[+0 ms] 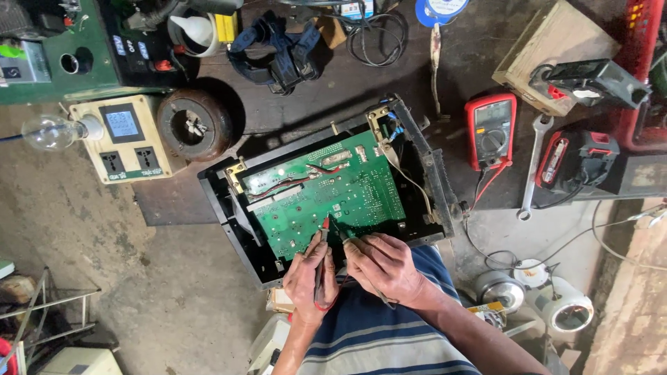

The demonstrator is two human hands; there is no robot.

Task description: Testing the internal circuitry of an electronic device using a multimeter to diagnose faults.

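A green circuit board lies in an open black metal case on the workbench. My left hand grips a red test probe with its tip on the board's near edge. Just to its right, my right hand pinches a black test probe, whose tip also rests on the board. The two tips sit close together. Red and black leads run off to a red multimeter to the right of the case.
A steel wrench and a red-and-black tool lie right of the meter. A cream socket box with a small screen, a clear bulb and a round coil sit to the left. A wooden block is at the back right.
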